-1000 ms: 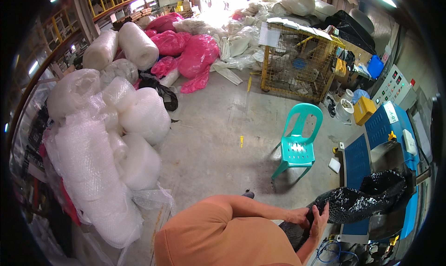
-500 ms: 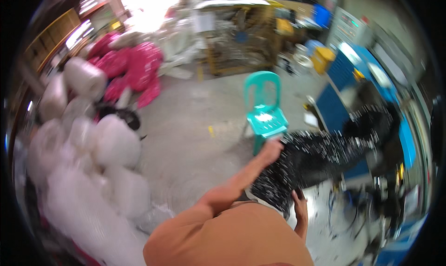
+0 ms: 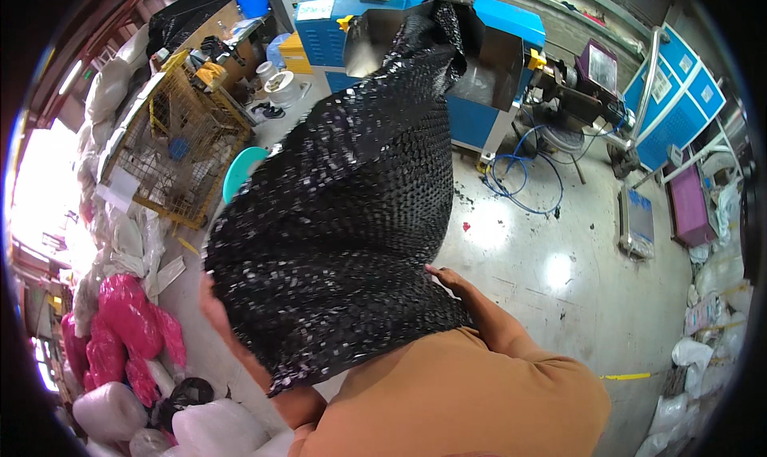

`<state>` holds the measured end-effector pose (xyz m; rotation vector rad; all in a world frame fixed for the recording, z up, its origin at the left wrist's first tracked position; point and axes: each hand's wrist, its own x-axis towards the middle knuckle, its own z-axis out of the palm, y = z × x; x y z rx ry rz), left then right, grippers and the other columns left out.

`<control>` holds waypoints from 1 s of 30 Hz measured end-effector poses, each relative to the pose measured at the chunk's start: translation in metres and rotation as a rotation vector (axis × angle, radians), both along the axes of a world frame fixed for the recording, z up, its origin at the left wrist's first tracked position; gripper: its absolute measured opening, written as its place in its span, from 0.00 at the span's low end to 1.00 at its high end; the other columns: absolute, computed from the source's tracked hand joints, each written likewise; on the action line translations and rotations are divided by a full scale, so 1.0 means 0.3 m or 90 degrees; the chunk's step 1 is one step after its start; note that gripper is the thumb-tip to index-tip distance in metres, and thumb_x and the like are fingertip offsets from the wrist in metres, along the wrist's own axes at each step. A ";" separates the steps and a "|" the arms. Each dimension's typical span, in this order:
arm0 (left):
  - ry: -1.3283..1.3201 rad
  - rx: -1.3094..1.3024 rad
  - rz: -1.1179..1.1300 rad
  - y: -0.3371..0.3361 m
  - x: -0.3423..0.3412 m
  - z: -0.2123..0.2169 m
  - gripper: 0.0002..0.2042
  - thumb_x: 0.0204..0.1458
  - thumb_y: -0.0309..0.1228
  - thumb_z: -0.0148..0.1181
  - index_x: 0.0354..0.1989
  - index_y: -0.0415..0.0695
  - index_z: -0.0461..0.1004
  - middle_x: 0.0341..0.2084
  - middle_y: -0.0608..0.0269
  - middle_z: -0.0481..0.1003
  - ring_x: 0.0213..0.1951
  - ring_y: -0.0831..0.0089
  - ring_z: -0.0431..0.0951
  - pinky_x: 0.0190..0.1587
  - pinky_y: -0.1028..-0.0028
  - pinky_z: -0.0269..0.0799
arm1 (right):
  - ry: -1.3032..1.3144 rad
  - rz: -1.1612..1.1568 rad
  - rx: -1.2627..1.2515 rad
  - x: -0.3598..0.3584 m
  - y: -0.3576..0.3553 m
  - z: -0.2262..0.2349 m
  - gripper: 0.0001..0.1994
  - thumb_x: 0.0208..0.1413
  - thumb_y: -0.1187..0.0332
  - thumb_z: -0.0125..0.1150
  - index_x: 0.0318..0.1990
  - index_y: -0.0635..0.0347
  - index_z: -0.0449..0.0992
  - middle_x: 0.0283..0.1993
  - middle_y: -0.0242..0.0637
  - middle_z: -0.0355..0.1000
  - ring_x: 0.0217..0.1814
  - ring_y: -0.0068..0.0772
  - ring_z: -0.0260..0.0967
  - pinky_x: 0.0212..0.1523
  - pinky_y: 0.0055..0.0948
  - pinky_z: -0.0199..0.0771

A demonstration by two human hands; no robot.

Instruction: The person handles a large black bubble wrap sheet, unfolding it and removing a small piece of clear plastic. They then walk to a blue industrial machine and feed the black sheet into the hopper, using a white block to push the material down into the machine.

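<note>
From my head camera, I hug a big black plastic sheet (image 3: 343,217) against my chest, its far end draped into the blue machine (image 3: 487,49). My right hand (image 3: 449,280) lies open under it; my left hand (image 3: 212,305) is mostly hidden, so its grip I cannot tell. It looks light, soft and slippery, best gathered from below.

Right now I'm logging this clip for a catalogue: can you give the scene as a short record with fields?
Setting: workshop with a glossy concrete floor
Held thing: big black bubble-wrap sheet, draped from the blue machine
Left hand: under the sheet's left edge, mostly hidden
Right hand: on the sheet's right edge
Nearby: yellow wire cage, teal chair, pink bags
</note>
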<state>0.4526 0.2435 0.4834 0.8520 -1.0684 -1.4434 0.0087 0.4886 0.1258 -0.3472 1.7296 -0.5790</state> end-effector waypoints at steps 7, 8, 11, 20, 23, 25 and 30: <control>-0.059 -0.165 0.282 0.142 0.181 0.219 0.19 0.65 0.37 0.49 0.59 0.38 0.71 0.53 0.57 0.76 0.51 0.63 0.79 0.58 0.63 0.75 | -0.097 0.056 0.075 0.019 0.163 -0.065 0.53 0.54 0.24 0.56 0.75 0.58 0.59 0.78 0.60 0.52 0.78 0.66 0.53 0.66 0.65 0.64; -0.044 -0.167 0.301 0.184 0.140 0.251 0.19 0.65 0.37 0.50 0.59 0.38 0.70 0.54 0.56 0.76 0.51 0.63 0.79 0.58 0.63 0.75 | -0.128 0.092 0.160 -0.004 0.169 -0.125 0.54 0.52 0.22 0.55 0.76 0.52 0.58 0.77 0.60 0.54 0.74 0.69 0.57 0.63 0.68 0.66; -0.023 -0.164 0.358 0.314 0.011 0.318 0.21 0.65 0.39 0.51 0.62 0.39 0.68 0.56 0.55 0.75 0.52 0.61 0.79 0.59 0.61 0.75 | -0.125 0.101 0.221 0.024 0.212 -0.171 0.56 0.49 0.19 0.54 0.78 0.48 0.55 0.74 0.62 0.59 0.66 0.71 0.65 0.54 0.68 0.71; -0.035 -0.133 0.437 0.512 -0.271 0.394 0.29 0.65 0.44 0.53 0.70 0.41 0.59 0.63 0.50 0.70 0.54 0.54 0.79 0.62 0.54 0.74 | -0.194 0.047 0.131 0.019 0.196 -0.172 0.53 0.54 0.29 0.61 0.78 0.56 0.53 0.75 0.60 0.59 0.71 0.57 0.65 0.64 0.55 0.68; -0.187 -0.237 0.448 0.470 -0.242 0.333 0.28 0.66 0.43 0.51 0.70 0.41 0.60 0.62 0.51 0.71 0.54 0.54 0.79 0.60 0.54 0.76 | -0.171 0.019 0.109 -0.020 0.180 -0.204 0.49 0.56 0.32 0.62 0.76 0.57 0.58 0.73 0.57 0.62 0.71 0.58 0.65 0.64 0.57 0.67; -0.021 -0.081 0.410 0.459 -0.220 0.384 0.27 0.66 0.43 0.50 0.69 0.40 0.62 0.61 0.52 0.72 0.55 0.55 0.79 0.60 0.55 0.76 | -0.151 0.014 0.105 -0.031 0.159 -0.230 0.43 0.59 0.36 0.61 0.74 0.54 0.63 0.71 0.55 0.65 0.69 0.57 0.67 0.64 0.56 0.68; 0.005 0.015 0.362 0.435 -0.178 0.387 0.24 0.67 0.45 0.45 0.63 0.42 0.71 0.55 0.53 0.77 0.53 0.58 0.80 0.59 0.59 0.76 | -0.098 0.079 0.036 -0.071 0.182 -0.292 0.24 0.68 0.51 0.54 0.71 0.35 0.70 0.62 0.49 0.74 0.54 0.42 0.77 0.54 0.49 0.78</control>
